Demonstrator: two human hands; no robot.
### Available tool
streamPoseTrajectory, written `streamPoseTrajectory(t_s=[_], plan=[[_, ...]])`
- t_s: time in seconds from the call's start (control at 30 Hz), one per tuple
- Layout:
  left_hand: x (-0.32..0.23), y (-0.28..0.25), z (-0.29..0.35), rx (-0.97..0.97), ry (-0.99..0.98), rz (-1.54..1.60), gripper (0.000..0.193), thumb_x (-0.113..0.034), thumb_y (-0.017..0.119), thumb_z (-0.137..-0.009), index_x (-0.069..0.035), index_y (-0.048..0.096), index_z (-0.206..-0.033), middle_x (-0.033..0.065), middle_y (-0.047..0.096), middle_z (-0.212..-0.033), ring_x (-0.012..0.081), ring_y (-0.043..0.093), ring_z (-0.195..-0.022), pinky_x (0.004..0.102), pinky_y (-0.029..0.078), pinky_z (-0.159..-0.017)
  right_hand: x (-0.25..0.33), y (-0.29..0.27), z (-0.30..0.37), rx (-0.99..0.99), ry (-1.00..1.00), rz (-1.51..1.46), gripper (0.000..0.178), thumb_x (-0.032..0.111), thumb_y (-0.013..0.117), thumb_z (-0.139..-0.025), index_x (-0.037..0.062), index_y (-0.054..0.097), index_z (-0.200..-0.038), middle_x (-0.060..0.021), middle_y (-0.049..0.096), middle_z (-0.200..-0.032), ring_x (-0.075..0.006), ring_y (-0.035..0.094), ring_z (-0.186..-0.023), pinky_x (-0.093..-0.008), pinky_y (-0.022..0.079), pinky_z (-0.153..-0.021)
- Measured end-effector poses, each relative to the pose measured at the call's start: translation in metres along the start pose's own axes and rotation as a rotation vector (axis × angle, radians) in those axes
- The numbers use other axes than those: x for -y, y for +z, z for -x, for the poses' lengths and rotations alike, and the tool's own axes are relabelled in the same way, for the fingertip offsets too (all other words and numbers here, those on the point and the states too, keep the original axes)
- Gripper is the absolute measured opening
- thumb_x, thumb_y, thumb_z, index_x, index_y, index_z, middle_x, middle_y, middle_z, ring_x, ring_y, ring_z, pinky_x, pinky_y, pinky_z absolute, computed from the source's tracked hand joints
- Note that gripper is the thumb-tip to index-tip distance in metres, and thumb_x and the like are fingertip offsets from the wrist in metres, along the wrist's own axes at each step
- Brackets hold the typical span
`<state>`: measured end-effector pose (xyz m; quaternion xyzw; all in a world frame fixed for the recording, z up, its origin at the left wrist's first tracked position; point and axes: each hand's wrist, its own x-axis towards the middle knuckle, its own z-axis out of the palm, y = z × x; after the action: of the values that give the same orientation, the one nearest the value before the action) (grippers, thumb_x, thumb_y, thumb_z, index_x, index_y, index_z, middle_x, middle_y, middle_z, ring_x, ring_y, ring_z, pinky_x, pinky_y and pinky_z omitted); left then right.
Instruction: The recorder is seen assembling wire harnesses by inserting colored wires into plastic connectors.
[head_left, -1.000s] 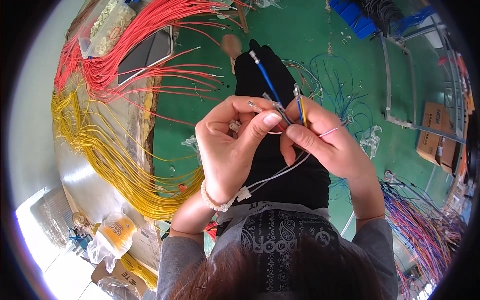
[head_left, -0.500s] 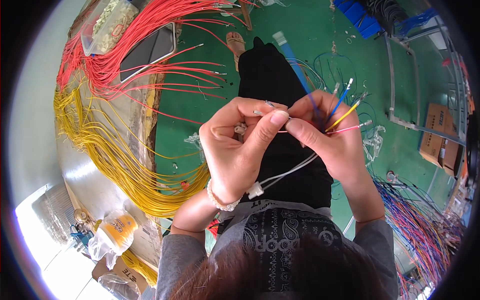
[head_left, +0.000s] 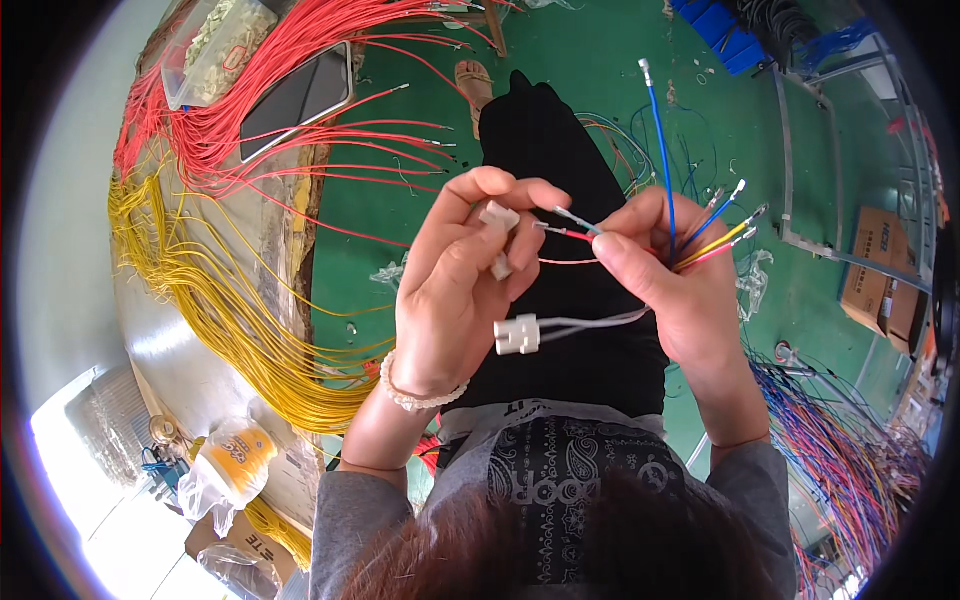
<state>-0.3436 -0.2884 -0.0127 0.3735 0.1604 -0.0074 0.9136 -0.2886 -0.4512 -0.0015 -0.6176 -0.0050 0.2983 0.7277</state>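
While my right hand (head_left: 690, 295) holds the bunch of wires (head_left: 700, 256), my left hand (head_left: 440, 285), at its 9 o'clock, has loosened from the wire ends.

Half a second ago my left thumb pinched there; now it is drawn back, and the left fingers curl around white plastic pieces (head_left: 500, 217), so I judge the work turns to these. My right thumb and fingers pinch narrowly; from them the long blue wire (head_left: 661, 140) rises to 12 o'clock, the yellow wire (head_left: 720, 244) goes toward 2, and a white connector (head_left: 518, 335) hangs at 8. Smallest, the grey wire end (head_left: 567, 213) points to 10, beside my left index fingertip; touching, I cannot tell.
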Motion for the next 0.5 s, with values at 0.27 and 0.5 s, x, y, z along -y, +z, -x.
streamPoseTrajectory(t_s=[0.27,0.5], plan=[[0.004,-0.005,0.003,0.069,0.259,-0.337,0.02,-0.015,0.052,-0.094,-0.005,0.042,-0.109,0.0167,0.062,-0.098,0.0037,0.037,-0.057,0.016,0.031,-0.051,0.002,0.004,0.005,-0.009,-0.052,0.04,0.011,0.006,0.068,-0.081,0.0019,0.058,-0.084,0.0047,0.053,-0.065,0.0007,0.042,-0.056,-0.0155,0.029,-0.051],[0.001,-0.014,0.004,-0.127,0.243,-0.443,0.018,-0.021,0.058,-0.092,-0.004,0.053,-0.095,0.0014,0.057,-0.072,0.001,0.036,-0.054,0.0158,0.026,-0.047,0.002,0.006,0.008,-0.013,-0.08,0.088,0.011,0.007,0.068,-0.081,0.0013,0.059,-0.084,0.0045,0.054,-0.065,0.0012,0.041,-0.055,-0.0154,0.027,-0.05]])
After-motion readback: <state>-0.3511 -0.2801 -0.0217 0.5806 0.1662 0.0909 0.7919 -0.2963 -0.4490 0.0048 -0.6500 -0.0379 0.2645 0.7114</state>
